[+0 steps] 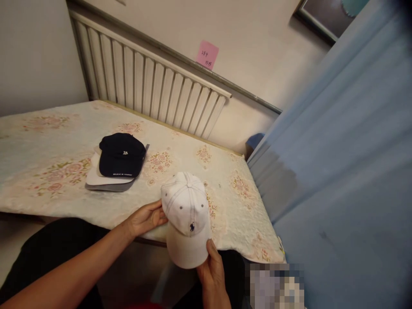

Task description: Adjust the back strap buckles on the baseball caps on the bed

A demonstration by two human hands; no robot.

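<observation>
A white baseball cap point(185, 206) with a small dark emblem hangs over the near edge of the bed, its brim toward me. My right hand point(212, 266) grips the brim's right side, thumb on top and fingers underneath. At the crown's left side, my left hand point(148, 218) has its fingers curled against the cap, some of them hidden by it. Further left on the bed sits a stack of several caps, with a black cap point(120, 152) on top and white and grey brims point(111, 187) showing below.
The bed point(193, 163) has a floral cover. Behind it, a white radiator point(154, 81) runs along the wall, with a pink note point(207, 55) above. A blue curtain point(337, 171) hangs at the right. My knees are below the near edge.
</observation>
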